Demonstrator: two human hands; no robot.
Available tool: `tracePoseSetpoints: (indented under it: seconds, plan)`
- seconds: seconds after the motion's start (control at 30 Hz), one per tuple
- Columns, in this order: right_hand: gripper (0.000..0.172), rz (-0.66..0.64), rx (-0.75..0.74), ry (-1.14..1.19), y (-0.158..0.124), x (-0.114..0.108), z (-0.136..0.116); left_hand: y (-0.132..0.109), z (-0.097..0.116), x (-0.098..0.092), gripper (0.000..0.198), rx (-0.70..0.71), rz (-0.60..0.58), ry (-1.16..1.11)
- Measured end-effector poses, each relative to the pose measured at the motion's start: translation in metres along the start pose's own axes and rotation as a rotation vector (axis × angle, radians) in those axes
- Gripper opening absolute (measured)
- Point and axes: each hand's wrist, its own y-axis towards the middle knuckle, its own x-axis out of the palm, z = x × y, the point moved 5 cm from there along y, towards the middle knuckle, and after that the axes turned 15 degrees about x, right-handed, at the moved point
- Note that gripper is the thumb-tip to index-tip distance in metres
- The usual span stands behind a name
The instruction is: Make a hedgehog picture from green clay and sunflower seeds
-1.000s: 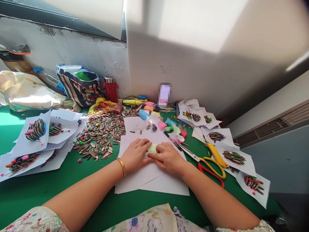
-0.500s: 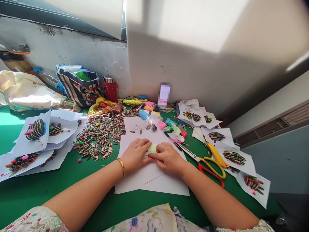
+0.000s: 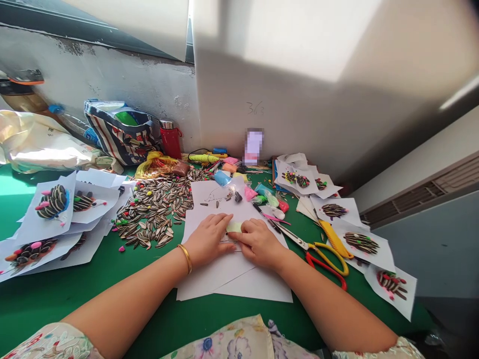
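Pale-green piece (image 3: pixel 235 227) lies on white paper (image 3: pixel 232 279) between our hands: left hand (image 3: pixel 209 240) flat, fingers outstretched, released; right hand (image 3: pixel 262 243) curled, index finger at the piece's lower edge, any pinch we can't tell. Right knuckles hide its end. Farther, we find a pixelated upright rectangle (image 3: pixel 254 147) unreadable.

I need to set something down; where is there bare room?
Bare green tabletop shows between the left forearm and the pile of striped seeds, and, narrowly, between the white paper sheets and the floral garment. It's crowded behind, with small colourful packets, and rightward, with the red-and-yellow-handled scissors and decorated white cards.
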Motion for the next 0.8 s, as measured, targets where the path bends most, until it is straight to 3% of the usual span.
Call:
tracePoseSetpoints:
  seconds: [0.23, 0.4, 0.6, 0.8]
  plan:
    - [0.040, 0.107, 0.145, 0.063, 0.003, -0.007, 0.025, -0.001, -0.005, -0.006, 0.071, -0.007, -0.030, -0.059]
    - [0.038, 0.084, 0.259, 0.051, 0.002, -0.004, 0.045, -0.001, -0.004, -0.007, 0.067, 0.036, -0.025, -0.068]
    - [0.053, 0.022, 0.357, -0.085, 0.003, 0.007, 0.043, 0.000, -0.003, -0.006, 0.067, 0.031, -0.034, -0.060]
    - [0.049, 0.006, 0.397, -0.058, 0.005, 0.006, 0.042, 0.000, -0.003, -0.006, 0.067, 0.033, -0.042, -0.054]
